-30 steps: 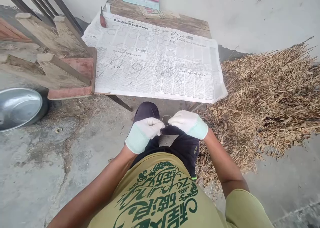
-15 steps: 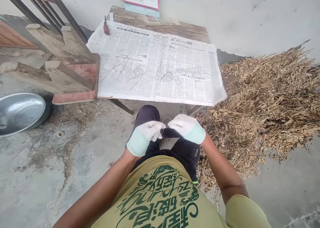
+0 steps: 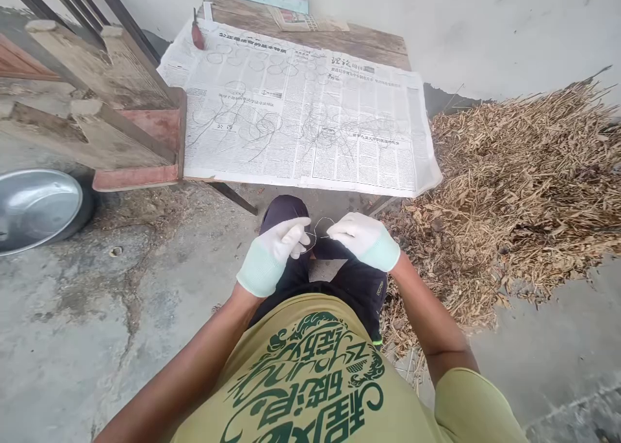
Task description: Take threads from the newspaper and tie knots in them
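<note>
A thin, pale wire (image 3: 323, 218) bends in a loop between my two hands, above my knees. My left hand (image 3: 277, 246), in a white glove with a mint cuff, is closed on one side of it with thumb and fingertips. Gloved the same way, my right hand (image 3: 361, 235) pinches the other side, knuckles up. Beyond them, newspaper (image 3: 422, 171) covers most of a wooden table (image 3: 383, 47). Several thin wire pieces (image 3: 262, 131) lie on the paper, some in tangled bunches, others as small rounded shapes near the back.
A red-handled tool (image 3: 198, 37) with a thin dark shaft lies at the paper's back left corner. Wooden furniture (image 3: 136, 136) stands left of the table, with a metal basin (image 3: 41, 207) on the floor below. Dry stalks (image 3: 514, 210) are heaped at the right.
My left hand has shifted slightly left and its fingers have loosened and straightened somewhat. The hands are a little farther apart, and more of the wire's curve shows. The view has tilted down slightly.
</note>
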### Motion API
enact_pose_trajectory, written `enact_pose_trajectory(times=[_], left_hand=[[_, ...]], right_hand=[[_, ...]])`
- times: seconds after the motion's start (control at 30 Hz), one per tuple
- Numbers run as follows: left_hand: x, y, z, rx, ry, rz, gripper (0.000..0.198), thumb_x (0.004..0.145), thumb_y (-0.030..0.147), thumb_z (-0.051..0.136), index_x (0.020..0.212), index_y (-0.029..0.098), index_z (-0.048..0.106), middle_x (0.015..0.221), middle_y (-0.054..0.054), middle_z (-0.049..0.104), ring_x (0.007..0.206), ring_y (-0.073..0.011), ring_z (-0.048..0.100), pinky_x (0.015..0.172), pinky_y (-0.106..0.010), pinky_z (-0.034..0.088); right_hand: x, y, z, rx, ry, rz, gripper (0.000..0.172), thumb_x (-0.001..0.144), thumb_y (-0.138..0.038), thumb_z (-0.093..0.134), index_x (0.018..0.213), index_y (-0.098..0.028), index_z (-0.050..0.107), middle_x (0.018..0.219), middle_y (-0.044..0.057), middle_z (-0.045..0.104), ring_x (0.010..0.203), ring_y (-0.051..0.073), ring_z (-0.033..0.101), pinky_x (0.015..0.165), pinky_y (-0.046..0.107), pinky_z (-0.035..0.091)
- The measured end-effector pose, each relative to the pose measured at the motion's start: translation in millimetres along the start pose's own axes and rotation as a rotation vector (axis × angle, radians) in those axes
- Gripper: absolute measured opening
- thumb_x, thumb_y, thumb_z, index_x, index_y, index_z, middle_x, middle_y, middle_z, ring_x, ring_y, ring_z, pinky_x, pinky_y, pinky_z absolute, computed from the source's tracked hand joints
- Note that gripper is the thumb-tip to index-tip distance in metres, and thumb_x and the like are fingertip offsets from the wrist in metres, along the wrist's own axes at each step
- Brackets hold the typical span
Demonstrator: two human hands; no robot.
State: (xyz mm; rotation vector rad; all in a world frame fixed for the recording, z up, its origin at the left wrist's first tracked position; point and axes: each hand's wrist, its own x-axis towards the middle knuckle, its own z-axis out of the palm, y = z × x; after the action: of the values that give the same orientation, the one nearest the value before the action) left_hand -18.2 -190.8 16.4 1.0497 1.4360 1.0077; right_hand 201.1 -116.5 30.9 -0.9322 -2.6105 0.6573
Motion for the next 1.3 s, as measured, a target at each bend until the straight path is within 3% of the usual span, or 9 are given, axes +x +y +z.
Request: enact_pose_trajectory(times=[0.13,0.27,0.5,0.6,0.7,0.77,0.83,0.97,1.3], left_hand=[[2.6,1.1,0.0,0.048,-0.045,-0.067,0.046,0.088,0.058,0.063,0.100,0.016,0.080,0.079,-0.005,0.073,0.073,-0.0161,0.060,0.074,-0.028,0.051],[5.4,-0.8,6.1,-0.006,-0.093,-0.166,0.038,0.079,0.050,0.075,0.096,0.017,0.082,0.074,-0.004,0.073,0.068,-0.0161,0.061,0.069,-0.028,0.052],[6.2,-7.0,17.0,-0.075,0.016,-0.142,0.029,0.075,0.043,0.076,0.086,0.017,0.081,0.070,-0.004,0.073,0.062,-0.0139,0.059,0.060,-0.025,0.048],[5.9,-5.9,15.7,-0.062,0.033,-0.134,0.026,0.074,0.042,0.075,0.080,0.017,0.079,0.066,-0.003,0.071,0.059,-0.0134,0.057,0.057,-0.024,0.047],[4.7,-2.4,12.8,-0.018,0.015,-0.157,0.025,0.074,0.042,0.076,0.078,0.017,0.078,0.063,-0.002,0.070,0.058,-0.0131,0.057,0.057,-0.024,0.046],[3.1,-0.4,11.2,0.032,-0.008,-0.162,0.023,0.075,0.040,0.075,0.076,0.018,0.077,0.064,-0.002,0.071,0.058,-0.0132,0.058,0.057,-0.024,0.046],[1.2,0.4,10.5,0.087,-0.028,-0.165,0.020,0.075,0.038,0.074,0.073,0.018,0.077,0.064,-0.002,0.071,0.058,-0.0130,0.058,0.055,-0.023,0.045],[-0.9,-1.7,11.2,0.155,-0.078,-0.187,0.019,0.075,0.036,0.072,0.073,0.018,0.076,0.062,-0.001,0.070,0.056,-0.0118,0.055,0.052,-0.022,0.041],[3.3,-2.8,13.8,0.031,-0.116,-0.252,0.021,0.072,0.037,0.074,0.069,0.017,0.072,0.059,-0.001,0.066,0.051,-0.0094,0.050,0.047,-0.021,0.035]], right_hand=[[-0.3,-2.7,0.3,0.012,-0.005,-0.011,0.023,0.103,-0.020,0.057,0.097,-0.022,0.080,0.095,0.003,0.076,0.089,0.017,0.064,0.086,0.028,0.043],[-0.7,-4.9,4.2,-0.001,0.029,-0.036,0.024,0.103,-0.018,0.055,0.099,-0.021,0.079,0.094,0.003,0.076,0.089,0.017,0.064,0.085,0.028,0.042],[1.4,-5.9,19.9,-0.054,0.019,-0.041,0.023,0.103,-0.022,0.056,0.096,-0.022,0.078,0.088,0.002,0.076,0.082,0.018,0.063,0.078,0.031,0.041],[1.4,-9.0,20.1,-0.017,0.098,0.011,0.020,0.102,-0.025,0.058,0.110,-0.021,0.076,0.090,0.004,0.076,0.083,0.018,0.064,0.081,0.030,0.044],[4.8,-13.7,10.5,-0.053,0.188,0.050,0.030,0.100,-0.030,0.061,0.127,-0.018,0.069,0.105,0.007,0.076,0.095,0.021,0.064,0.087,0.033,0.045],[9.5,-17.6,1.7,-0.152,0.127,0.018,0.029,0.101,-0.031,0.060,0.125,-0.018,0.069,0.109,0.009,0.075,0.096,0.022,0.063,0.085,0.035,0.043],[14.7,-21.4,-5.4,-0.258,-0.005,-0.038,0.026,0.104,-0.030,0.052,0.113,-0.017,0.073,0.099,0.008,0.075,0.087,0.022,0.061,0.079,0.035,0.040],[21.3,-25.4,-9.0,-0.369,-0.177,-0.086,0.041,0.109,-0.030,0.041,0.089,-0.016,0.074,0.079,0.007,0.070,0.073,0.019,0.055,0.069,0.034,0.031],[19.0,-24.9,10.5,-0.404,-0.147,-0.087,0.028,0.103,-0.023,0.052,0.085,-0.017,0.072,0.072,0.007,0.067,0.069,0.019,0.055,0.068,0.036,0.027]])
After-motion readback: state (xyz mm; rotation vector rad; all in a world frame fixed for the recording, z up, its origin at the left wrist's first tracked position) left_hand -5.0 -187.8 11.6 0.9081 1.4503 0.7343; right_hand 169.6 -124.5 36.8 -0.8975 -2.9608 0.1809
